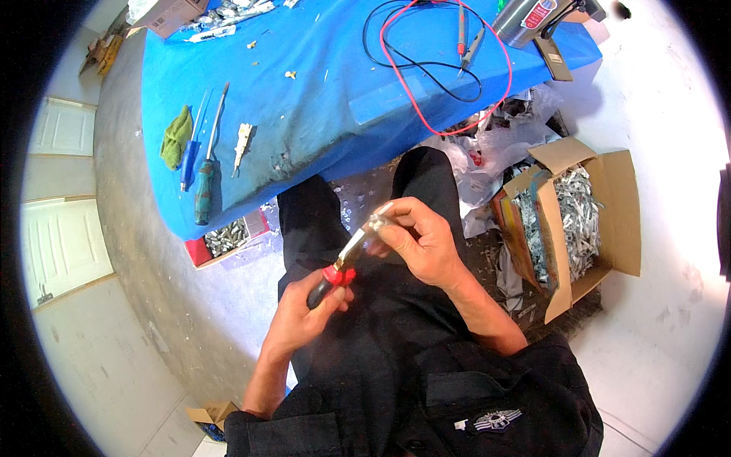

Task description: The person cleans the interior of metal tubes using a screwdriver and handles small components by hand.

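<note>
The left hand point(308, 308) was closed around the black-and-red handle of a metal-shafted screwdriver point(340, 266). The right hand point(419, 240) pinched a small silvery metal part point(378, 221) at its tip, above the lap, near the blue-covered desk point(304, 99). The part looked light, rigid and slippery, best gripped by its edges.

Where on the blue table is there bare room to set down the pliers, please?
The blue table is bare in its middle, between the screwdrivers by the green rag and the looped red and black leads. The far left corner with metal scraps is crowded, as is the far right corner by the grey tool.
</note>
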Demonstrator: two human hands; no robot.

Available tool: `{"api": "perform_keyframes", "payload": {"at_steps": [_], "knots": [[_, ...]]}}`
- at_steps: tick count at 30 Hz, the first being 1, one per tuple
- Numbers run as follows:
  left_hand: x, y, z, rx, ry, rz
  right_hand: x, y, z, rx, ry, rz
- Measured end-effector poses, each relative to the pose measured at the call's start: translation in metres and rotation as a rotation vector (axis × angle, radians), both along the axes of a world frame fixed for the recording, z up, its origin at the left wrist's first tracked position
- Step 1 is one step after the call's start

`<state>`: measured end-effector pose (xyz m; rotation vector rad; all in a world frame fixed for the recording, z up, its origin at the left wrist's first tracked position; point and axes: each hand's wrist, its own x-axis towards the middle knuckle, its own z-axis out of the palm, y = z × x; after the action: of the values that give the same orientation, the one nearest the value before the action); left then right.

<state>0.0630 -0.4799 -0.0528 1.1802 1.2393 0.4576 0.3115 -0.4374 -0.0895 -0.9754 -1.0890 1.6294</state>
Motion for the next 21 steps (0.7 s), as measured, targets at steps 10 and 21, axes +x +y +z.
{"api": "perform_keyframes", "payload": {"at_steps": [10,21], "knots": [[-0.010,0.035,0.015,0.350,0.396,0.233,-0.004,0.004,-0.002,-0.083,0.041,-0.043],[-0.041,0.098,0.037,0.713,0.950,0.173,-0.018,0.006,0.005,0.251,-0.403,-0.223]]}}
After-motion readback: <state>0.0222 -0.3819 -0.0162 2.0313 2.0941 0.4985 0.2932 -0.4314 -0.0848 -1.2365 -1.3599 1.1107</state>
